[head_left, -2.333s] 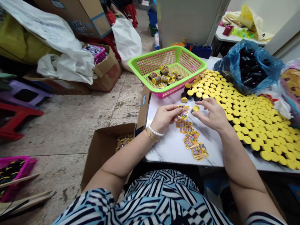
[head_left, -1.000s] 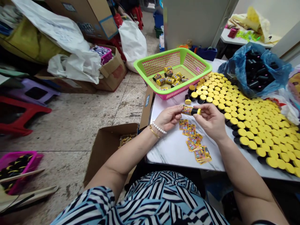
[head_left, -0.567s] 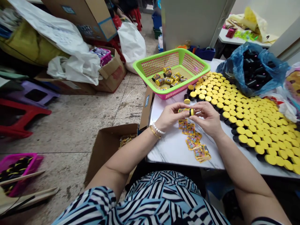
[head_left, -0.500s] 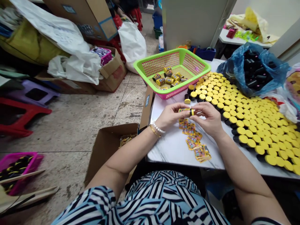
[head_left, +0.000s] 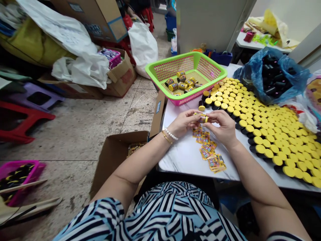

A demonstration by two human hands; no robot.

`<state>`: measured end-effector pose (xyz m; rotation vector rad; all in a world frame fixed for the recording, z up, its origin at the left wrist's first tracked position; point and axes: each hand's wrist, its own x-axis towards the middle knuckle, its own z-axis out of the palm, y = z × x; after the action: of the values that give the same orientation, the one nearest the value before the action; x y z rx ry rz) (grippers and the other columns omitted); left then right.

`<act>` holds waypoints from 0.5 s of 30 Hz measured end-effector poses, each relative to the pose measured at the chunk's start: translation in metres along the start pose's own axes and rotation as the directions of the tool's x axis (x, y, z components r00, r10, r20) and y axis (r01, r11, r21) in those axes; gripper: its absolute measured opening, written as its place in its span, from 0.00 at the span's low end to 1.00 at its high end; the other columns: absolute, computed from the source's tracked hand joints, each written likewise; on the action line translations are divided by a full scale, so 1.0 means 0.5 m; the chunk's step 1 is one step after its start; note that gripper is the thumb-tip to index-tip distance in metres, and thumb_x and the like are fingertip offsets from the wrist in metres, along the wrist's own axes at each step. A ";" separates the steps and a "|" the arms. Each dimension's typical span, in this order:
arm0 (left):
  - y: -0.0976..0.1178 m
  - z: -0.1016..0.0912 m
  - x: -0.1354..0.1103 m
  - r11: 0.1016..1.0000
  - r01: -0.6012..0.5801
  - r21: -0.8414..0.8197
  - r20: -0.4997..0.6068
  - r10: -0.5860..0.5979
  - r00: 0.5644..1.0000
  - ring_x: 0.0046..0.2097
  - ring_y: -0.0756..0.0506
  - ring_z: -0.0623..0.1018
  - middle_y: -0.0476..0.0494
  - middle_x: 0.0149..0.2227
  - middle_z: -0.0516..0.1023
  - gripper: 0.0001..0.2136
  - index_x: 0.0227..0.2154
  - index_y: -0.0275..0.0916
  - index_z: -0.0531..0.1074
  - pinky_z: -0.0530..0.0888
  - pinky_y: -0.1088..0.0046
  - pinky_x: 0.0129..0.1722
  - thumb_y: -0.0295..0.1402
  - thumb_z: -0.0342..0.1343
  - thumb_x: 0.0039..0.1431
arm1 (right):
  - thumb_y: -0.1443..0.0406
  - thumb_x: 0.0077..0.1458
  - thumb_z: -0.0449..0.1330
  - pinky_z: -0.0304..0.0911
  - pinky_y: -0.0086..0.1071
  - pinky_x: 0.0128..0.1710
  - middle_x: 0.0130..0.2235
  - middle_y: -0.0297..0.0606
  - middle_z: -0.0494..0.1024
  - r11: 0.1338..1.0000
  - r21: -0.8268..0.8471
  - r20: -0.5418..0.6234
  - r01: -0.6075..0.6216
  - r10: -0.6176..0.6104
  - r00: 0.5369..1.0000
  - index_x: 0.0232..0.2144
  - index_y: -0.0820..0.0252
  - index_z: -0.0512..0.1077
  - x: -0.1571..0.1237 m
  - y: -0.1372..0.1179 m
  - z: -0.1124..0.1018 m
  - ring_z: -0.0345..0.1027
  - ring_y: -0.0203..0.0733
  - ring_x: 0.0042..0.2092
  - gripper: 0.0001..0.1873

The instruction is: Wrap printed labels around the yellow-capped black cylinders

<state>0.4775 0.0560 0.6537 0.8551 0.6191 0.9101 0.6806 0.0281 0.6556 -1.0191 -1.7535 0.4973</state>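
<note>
A small black canister with a yellow cap and a colourful label around it (head_left: 203, 118) lies sideways between my two hands, above the white table (head_left: 175, 157). My left hand (head_left: 187, 119) pinches its left end, and my right hand (head_left: 220, 124) grips the capped end. Just below them, printed yellow and orange labels (head_left: 209, 147) are spread in a loose row on the tabletop. To the right of my right hand stand many upright black canisters with yellow caps (head_left: 271, 134), packed closely together. Several labelled canisters (head_left: 183, 83) lie in the green and pink basket (head_left: 160, 82).
A blue plastic bag of black containers (head_left: 273, 77) sits at the table's back right. An open cardboard box (head_left: 107, 160) stands on the floor left of the table. Farther left are a red stool (head_left: 20, 124), a pink basket (head_left: 37, 174) and white sacks (head_left: 142, 45).
The label, which stuck out flat to the left of the canister, now lies wrapped around it. Both hands stay in nearly the same place.
</note>
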 end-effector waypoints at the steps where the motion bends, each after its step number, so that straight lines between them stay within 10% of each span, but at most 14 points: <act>1: 0.002 -0.001 -0.001 0.999 -0.031 0.025 -0.010 0.031 0.999 0.31 0.53 0.76 0.45 0.36 0.81 0.21 0.42 0.35 0.79 0.72 0.74 0.33 0.40 0.76 0.48 | 0.62 0.51 0.74 0.79 0.38 0.40 0.47 0.39 0.79 1.000 0.013 -0.007 -0.010 0.010 1.000 0.45 0.53 0.81 0.000 0.000 0.001 0.77 0.38 0.37 0.17; 4: 0.002 -0.002 0.000 0.973 -0.170 0.154 -0.004 0.173 0.985 0.32 0.53 0.76 0.45 0.37 0.81 0.21 0.41 0.34 0.80 0.72 0.74 0.36 0.40 0.76 0.48 | 0.58 0.50 0.75 0.79 0.36 0.36 0.40 0.38 0.82 0.961 0.190 -0.031 -0.201 0.211 0.977 0.41 0.57 0.81 0.002 -0.004 0.011 0.78 0.38 0.34 0.16; 8: -0.003 -0.006 0.006 0.923 -0.255 0.289 0.034 0.257 0.966 0.37 0.50 0.78 0.44 0.38 0.82 0.24 0.45 0.34 0.79 0.73 0.71 0.41 0.41 0.75 0.48 | 0.52 0.51 0.74 0.78 0.32 0.31 0.30 0.37 0.83 0.718 0.444 0.128 -0.536 0.542 0.831 0.35 0.62 0.79 0.002 -0.006 0.030 0.78 0.38 0.27 0.20; 15: -0.007 -0.009 0.008 0.931 -0.181 0.317 0.061 0.170 0.984 0.34 0.51 0.77 0.46 0.35 0.80 0.24 0.42 0.33 0.79 0.71 0.73 0.37 0.43 0.75 0.48 | 0.46 0.46 0.75 0.73 0.26 0.23 0.23 0.36 0.80 0.572 0.493 0.251 -0.656 0.629 0.736 0.29 0.61 0.75 0.002 0.001 0.034 0.75 0.36 0.22 0.26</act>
<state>0.4776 0.0599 0.6479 1.2332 0.6812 0.9681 0.6653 0.0312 0.6488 -1.1917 -1.0837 1.4265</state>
